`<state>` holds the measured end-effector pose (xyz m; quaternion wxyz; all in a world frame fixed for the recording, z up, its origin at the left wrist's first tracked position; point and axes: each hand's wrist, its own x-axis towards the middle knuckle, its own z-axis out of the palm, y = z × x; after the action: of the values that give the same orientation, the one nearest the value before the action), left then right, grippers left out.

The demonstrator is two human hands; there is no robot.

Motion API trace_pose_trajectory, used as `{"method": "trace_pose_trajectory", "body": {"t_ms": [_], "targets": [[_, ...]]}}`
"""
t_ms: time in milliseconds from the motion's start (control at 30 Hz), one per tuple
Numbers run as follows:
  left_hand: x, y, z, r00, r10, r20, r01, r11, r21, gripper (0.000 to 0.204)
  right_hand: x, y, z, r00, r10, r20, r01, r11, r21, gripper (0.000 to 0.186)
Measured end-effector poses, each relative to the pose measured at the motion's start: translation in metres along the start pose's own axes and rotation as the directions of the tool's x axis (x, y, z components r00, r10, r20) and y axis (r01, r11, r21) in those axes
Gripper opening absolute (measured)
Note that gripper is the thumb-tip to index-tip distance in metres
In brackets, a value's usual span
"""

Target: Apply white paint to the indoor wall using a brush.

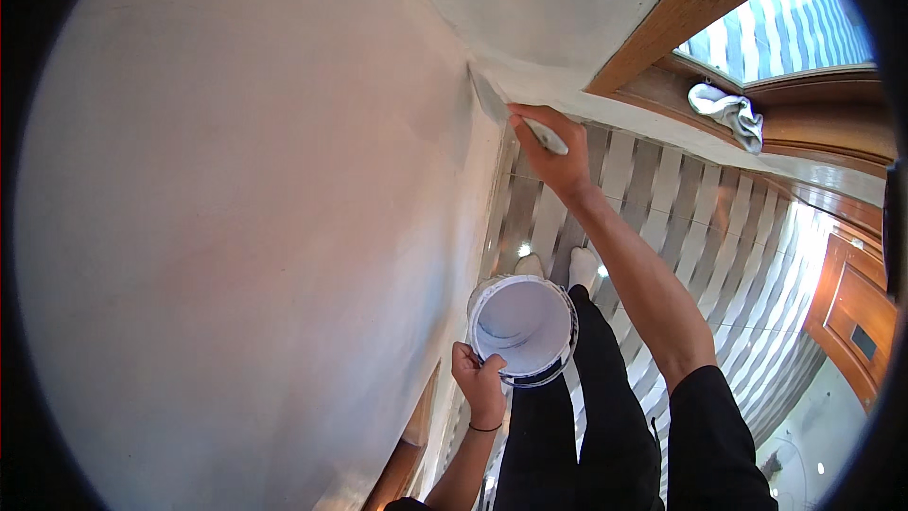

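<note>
My right hand (560, 156) reaches up to the wall corner, its fingers closed round the pale handle of a paintbrush (550, 140). The brush's head lies against the wall near the corner, partly lost in a grey shadow. Lower down, my left hand (480, 383) grips the near left rim of a white bucket (560, 312), thumb over the edge. A wire handle hangs along the bucket's right side. Inside it, the bottom looks white with a dark streak; how much paint it holds I cannot tell.
A large whitish wall (236, 227) fills the left side. At the upper right a wooden window frame (653, 24) juts out, with a white-and-grey cloth (728, 115) on its sill. My feet stand on a striped tile floor (653, 189). A wooden door (856, 308) is at the far right.
</note>
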<state>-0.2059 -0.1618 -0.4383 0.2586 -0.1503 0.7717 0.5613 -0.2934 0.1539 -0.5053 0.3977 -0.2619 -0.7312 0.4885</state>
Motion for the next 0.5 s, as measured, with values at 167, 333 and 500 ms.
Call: {"method": "trace_pose_trajectory", "body": {"t_ms": [167, 333, 500], "targets": [[-0.005, -0.009, 0.014, 0.996, -0.071, 0.045, 0.072, 0.997, -0.031, 0.036, -0.013, 0.052, -0.005, 0.827, 0.562, -0.032, -0.536, 0.803, 0.259, 0.016], [-0.002, -0.008, 0.006, 0.999, -0.035, 0.04, 0.036, 0.999, -0.006, 0.036, 0.027, -0.003, 0.016, 0.793, 0.606, 0.058, -0.574, 0.712, 0.404, 0.016], [0.003, -0.014, 0.001, 0.999, -0.021, 0.04, 0.022, 1.0, -0.002, 0.036, 0.058, -0.083, -0.012, 0.835, 0.538, 0.115, -0.512, 0.682, 0.522, 0.017]]}}
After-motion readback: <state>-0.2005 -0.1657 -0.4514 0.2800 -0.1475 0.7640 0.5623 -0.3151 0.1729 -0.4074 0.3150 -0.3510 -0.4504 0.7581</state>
